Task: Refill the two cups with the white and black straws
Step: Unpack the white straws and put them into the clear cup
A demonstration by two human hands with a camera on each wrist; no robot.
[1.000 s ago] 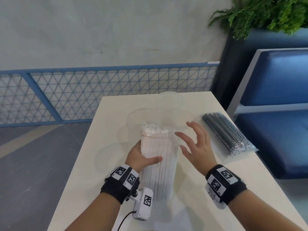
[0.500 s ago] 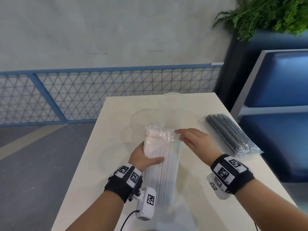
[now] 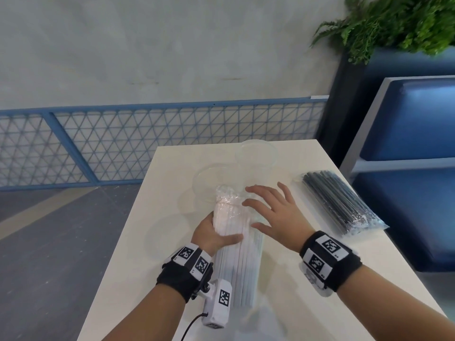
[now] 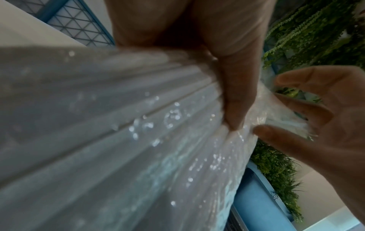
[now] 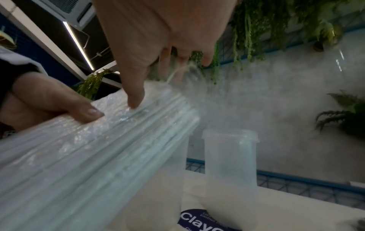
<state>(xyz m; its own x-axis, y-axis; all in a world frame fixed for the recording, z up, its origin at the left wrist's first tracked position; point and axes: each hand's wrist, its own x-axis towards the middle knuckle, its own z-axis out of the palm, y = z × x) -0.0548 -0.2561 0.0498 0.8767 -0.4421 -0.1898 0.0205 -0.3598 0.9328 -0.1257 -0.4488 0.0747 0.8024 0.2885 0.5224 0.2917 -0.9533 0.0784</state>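
Observation:
A plastic pack of white straws (image 3: pixel 236 254) is held tilted above the table, far end raised toward the cups. My left hand (image 3: pixel 214 232) grips it from the left, thumb (image 4: pixel 237 93) across the top. My right hand (image 3: pixel 273 212) lies spread on the pack's upper right side, fingers straight, thumb tip (image 5: pixel 134 101) pressing the wrap. Two empty clear cups stand just beyond: the nearer cup (image 3: pixel 211 178) and the farther cup (image 3: pixel 256 153). A sealed pack of black straws (image 3: pixel 339 200) lies at the right of the table.
The white table (image 3: pixel 283 291) is narrow, with floor off its left edge. A blue bench seat (image 3: pixel 406 168) stands close on the right. A blue mesh fence (image 3: pixel 147 143) and a wall are behind; a plant (image 3: pixel 394 20) hangs at the top right.
Half a second ago my right hand pinched the wrap at the pack's far end; now its fingers are spread flat on the pack. The left hand keeps its grip.

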